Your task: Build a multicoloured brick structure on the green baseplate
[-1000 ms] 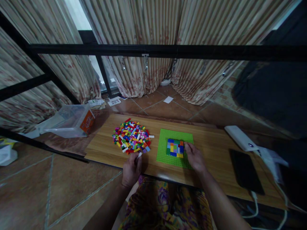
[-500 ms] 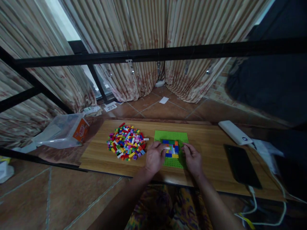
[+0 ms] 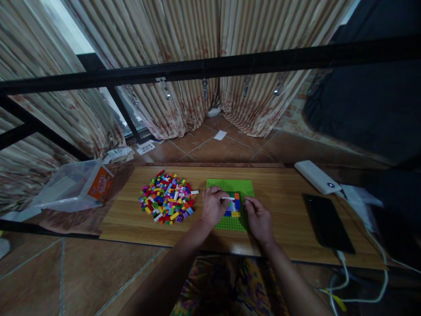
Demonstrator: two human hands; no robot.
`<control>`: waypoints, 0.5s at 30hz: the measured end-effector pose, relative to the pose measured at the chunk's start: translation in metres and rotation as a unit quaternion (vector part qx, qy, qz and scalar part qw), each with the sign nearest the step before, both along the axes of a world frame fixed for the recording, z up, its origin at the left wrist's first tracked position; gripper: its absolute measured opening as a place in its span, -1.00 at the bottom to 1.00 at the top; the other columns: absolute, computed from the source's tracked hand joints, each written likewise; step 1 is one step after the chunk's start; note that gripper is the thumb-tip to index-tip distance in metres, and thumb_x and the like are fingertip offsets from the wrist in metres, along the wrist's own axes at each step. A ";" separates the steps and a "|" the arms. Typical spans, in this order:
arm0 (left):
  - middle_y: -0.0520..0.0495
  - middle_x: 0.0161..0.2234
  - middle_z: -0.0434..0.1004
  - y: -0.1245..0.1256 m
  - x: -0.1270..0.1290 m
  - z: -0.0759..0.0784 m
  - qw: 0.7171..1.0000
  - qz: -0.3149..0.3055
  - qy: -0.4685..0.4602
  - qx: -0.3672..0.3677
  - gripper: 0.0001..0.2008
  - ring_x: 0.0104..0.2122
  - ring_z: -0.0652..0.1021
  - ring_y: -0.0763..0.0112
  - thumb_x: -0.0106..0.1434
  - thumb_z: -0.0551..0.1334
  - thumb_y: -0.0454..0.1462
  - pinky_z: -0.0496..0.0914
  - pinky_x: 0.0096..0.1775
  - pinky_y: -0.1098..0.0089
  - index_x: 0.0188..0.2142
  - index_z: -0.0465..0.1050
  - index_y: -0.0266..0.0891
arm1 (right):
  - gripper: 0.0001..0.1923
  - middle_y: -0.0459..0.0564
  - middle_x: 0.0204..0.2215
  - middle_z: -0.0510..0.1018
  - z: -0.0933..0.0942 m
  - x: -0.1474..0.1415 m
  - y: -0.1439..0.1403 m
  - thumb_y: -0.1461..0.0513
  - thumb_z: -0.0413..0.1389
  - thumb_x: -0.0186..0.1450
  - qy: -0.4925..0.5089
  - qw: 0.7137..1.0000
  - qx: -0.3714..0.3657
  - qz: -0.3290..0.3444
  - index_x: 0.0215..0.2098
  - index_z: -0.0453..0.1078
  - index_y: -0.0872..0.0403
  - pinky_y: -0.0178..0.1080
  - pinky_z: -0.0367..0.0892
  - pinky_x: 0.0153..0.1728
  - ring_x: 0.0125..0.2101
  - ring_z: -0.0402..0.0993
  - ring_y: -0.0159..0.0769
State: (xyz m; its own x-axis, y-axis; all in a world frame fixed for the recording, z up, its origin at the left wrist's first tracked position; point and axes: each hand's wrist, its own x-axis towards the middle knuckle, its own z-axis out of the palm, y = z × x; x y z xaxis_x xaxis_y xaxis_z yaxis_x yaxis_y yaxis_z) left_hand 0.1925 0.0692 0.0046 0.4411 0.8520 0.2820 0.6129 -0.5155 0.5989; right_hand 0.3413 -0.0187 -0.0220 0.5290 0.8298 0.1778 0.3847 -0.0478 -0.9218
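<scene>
My left hand (image 3: 213, 205) is closed in a pinch on a white building brick (image 3: 229, 198), held over the built-up bricks. Those blue, orange, yellow and green bricks (image 3: 237, 204) form a block on a green baseplate (image 3: 230, 224). Part of that block is hidden behind my left hand. At the baseplate's right edge, my right hand (image 3: 259, 217) has its thumb and forefinger pressed together; anything between them is too small to make out. A pile of loose, many-coloured bricks (image 3: 167, 197) lies to the left of the baseplate.
The wooden table (image 3: 279, 237) carries a white power bank (image 3: 317, 177) and a black phone (image 3: 329, 224) with a white cable at the right. Left of the table stands a clear plastic box (image 3: 70, 186) with an orange label. A black metal bar (image 3: 197, 68) crosses before the curtains.
My left hand has shifted slightly inward over the block of bricks, and the white brick now shows more clearly in its fingertips. My right hand stays near the baseplate's edge. The view has turned slightly.
</scene>
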 end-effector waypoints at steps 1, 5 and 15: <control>0.00 -0.22 0.50 0.000 0.001 -0.001 1.000 0.008 -0.008 -0.005 -0.93 -0.12 0.43 0.30 0.15 0.30 -0.30 0.27 0.00 0.20 -0.37 0.57 -0.09 | -0.58 0.05 -0.31 0.60 0.000 0.000 0.000 -0.02 -0.02 0.29 0.002 1.000 0.001 0.000 -0.15 0.48 0.10 -0.17 0.37 -0.21 -0.31 0.49 -0.23; 0.02 -0.19 0.50 0.001 0.006 -0.005 0.999 0.032 -0.031 -0.023 -0.93 -0.09 0.44 0.31 0.11 0.30 -0.33 0.27 0.02 0.21 -0.39 0.52 -0.12 | -0.60 0.07 -0.28 0.61 -0.002 -0.001 0.000 0.00 0.00 0.29 0.006 1.000 -0.001 -0.003 -0.16 0.48 0.10 -0.16 0.37 -0.20 -0.27 0.50 -0.21; 0.03 -0.12 0.59 0.005 0.007 -0.007 0.996 0.029 -0.022 -0.079 -0.70 -0.09 0.49 0.29 0.12 0.31 -0.31 0.26 0.06 0.18 -0.11 0.50 -0.09 | -0.56 0.10 -0.20 0.60 -0.004 -0.001 0.002 -0.02 -0.01 0.31 -0.023 1.000 -0.002 -0.005 -0.10 0.48 0.11 -0.10 0.37 -0.10 -0.21 0.51 -0.18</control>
